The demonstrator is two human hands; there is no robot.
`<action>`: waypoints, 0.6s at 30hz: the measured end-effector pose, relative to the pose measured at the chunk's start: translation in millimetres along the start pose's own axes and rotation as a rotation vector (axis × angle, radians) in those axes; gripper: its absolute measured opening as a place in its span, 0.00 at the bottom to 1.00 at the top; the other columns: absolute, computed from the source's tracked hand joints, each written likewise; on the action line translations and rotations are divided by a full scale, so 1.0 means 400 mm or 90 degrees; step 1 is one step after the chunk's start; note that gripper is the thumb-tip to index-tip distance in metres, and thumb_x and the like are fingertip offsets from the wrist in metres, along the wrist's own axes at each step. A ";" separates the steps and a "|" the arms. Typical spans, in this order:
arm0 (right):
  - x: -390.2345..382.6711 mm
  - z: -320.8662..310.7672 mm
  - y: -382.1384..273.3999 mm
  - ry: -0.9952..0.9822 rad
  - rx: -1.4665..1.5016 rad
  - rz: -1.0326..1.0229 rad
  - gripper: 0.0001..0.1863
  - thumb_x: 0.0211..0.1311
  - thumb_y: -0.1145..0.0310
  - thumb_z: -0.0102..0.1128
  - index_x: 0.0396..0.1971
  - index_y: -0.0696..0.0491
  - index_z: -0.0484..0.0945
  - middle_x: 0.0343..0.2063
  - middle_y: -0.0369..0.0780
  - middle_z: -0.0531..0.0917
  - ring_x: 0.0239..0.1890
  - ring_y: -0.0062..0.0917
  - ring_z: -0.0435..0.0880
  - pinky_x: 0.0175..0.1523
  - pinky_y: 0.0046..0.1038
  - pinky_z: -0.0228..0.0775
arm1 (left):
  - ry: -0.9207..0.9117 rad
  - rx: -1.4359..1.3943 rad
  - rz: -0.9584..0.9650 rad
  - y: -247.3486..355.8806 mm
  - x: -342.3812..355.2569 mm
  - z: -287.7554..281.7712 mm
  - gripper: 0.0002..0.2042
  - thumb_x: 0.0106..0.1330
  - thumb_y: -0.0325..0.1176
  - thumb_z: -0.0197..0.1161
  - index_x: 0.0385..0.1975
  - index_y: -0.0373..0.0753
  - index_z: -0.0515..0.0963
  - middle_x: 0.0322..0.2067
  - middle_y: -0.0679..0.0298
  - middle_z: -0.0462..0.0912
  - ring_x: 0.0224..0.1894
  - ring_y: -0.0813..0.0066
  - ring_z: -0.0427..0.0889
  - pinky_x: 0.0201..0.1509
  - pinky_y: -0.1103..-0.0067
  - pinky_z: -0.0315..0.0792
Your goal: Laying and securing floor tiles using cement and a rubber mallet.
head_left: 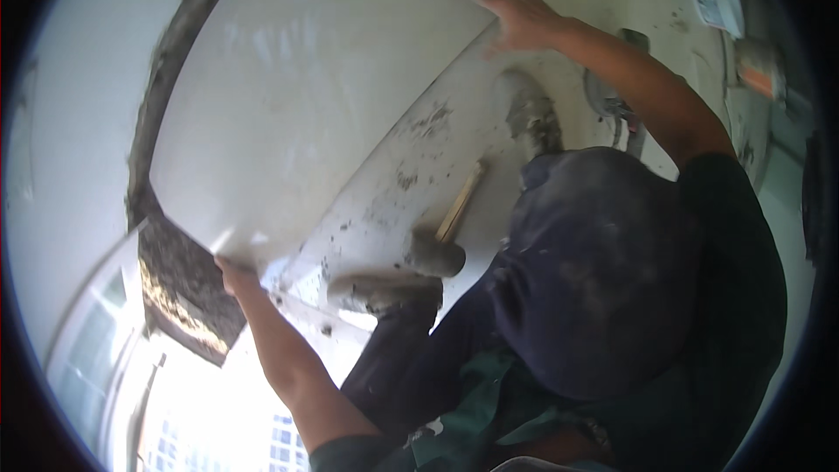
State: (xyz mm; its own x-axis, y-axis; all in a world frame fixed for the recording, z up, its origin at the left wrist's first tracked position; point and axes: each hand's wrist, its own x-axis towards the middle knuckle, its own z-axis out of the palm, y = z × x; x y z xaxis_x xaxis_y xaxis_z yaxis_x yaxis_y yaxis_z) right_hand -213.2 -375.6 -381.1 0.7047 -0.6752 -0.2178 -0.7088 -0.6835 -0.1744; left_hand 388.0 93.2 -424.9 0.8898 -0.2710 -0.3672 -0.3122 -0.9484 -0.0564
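Observation:
A large pale floor tile (288, 96) lies in front of me, its near right edge running diagonally over dirt-spotted tiles. At its near left corner, my left hand (236, 278) is closed on the rim. My right hand (520, 17) rests at the far end of the diagonal edge with fingers spread; dark grime marks one fingertip. Between my boots is a mallet (435, 253) with a dark, dusty head and a wooden handle. Along the tile's left side, a strip of dark, rough bed (179, 262) shows.
My dusty boots (529, 114) stand on the spotted tiles (384, 183). Beyond my right forearm lies a partly hidden round tool (603, 92). A white bucket (718, 4) and an orange-and-grey container (759, 70) are at the far right. A glazed frame (96, 341) borders the bright lower left.

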 end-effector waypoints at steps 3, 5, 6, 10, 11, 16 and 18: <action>-0.006 -0.003 -0.025 -0.069 0.012 0.013 0.45 0.53 0.48 0.71 0.70 0.43 0.62 0.75 0.49 0.44 0.76 0.46 0.41 0.75 0.49 0.41 | 0.094 -0.715 -0.410 0.092 0.009 0.029 0.35 0.56 0.56 0.73 0.47 0.25 0.77 0.48 0.54 0.80 0.46 0.60 0.81 0.49 0.66 0.77; -0.001 0.018 -0.027 -0.063 0.046 0.023 0.41 0.59 0.52 0.69 0.71 0.40 0.60 0.75 0.50 0.43 0.76 0.47 0.40 0.75 0.51 0.42 | 0.065 -0.775 -0.391 0.096 -0.006 0.032 0.34 0.56 0.55 0.73 0.46 0.25 0.77 0.47 0.55 0.80 0.45 0.61 0.81 0.49 0.67 0.77; 0.006 0.030 -0.022 -0.044 0.064 0.012 0.44 0.55 0.53 0.72 0.71 0.35 0.60 0.75 0.49 0.39 0.76 0.48 0.37 0.75 0.51 0.41 | 0.070 -0.712 -0.395 0.089 0.002 0.025 0.32 0.56 0.54 0.73 0.45 0.25 0.79 0.46 0.55 0.81 0.44 0.61 0.81 0.48 0.67 0.77; 0.033 0.119 0.010 0.225 0.409 -0.308 0.50 0.50 0.55 0.77 0.72 0.32 0.57 0.75 0.48 0.33 0.76 0.48 0.30 0.75 0.52 0.40 | 0.105 -0.546 -0.268 0.003 0.025 -0.004 0.28 0.60 0.54 0.68 0.40 0.29 0.83 0.41 0.54 0.85 0.41 0.59 0.84 0.46 0.67 0.77; 0.030 0.116 0.008 0.209 0.414 -0.316 0.50 0.50 0.55 0.77 0.72 0.32 0.57 0.75 0.48 0.33 0.76 0.48 0.30 0.75 0.52 0.40 | 0.104 -0.541 -0.286 0.019 0.004 0.001 0.28 0.60 0.54 0.68 0.40 0.29 0.83 0.41 0.54 0.85 0.41 0.59 0.84 0.46 0.67 0.77; 0.014 -0.034 -0.049 -0.076 0.300 0.112 0.48 0.55 0.49 0.71 0.73 0.41 0.55 0.75 0.48 0.37 0.76 0.46 0.35 0.77 0.51 0.36 | 0.070 0.163 -0.046 0.163 -0.030 -0.132 0.25 0.60 0.59 0.59 0.36 0.42 0.87 0.39 0.56 0.87 0.41 0.53 0.86 0.42 0.61 0.78; 0.023 0.022 0.066 0.001 0.131 0.026 0.47 0.52 0.49 0.72 0.70 0.44 0.60 0.75 0.45 0.40 0.76 0.44 0.37 0.77 0.50 0.35 | 0.313 0.028 0.048 0.282 -0.109 -0.087 0.22 0.61 0.56 0.64 0.38 0.42 0.85 0.38 0.58 0.87 0.38 0.53 0.86 0.41 0.60 0.79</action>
State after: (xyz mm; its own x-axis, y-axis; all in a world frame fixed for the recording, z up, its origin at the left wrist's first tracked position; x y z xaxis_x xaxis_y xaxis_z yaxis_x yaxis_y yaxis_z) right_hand -225.7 -397.6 -396.2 0.6758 -0.7010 -0.2277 -0.7276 -0.5852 -0.3578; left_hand 325.6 -7.6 -382.8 0.9125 -0.3943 0.1091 -0.3861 -0.9182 -0.0888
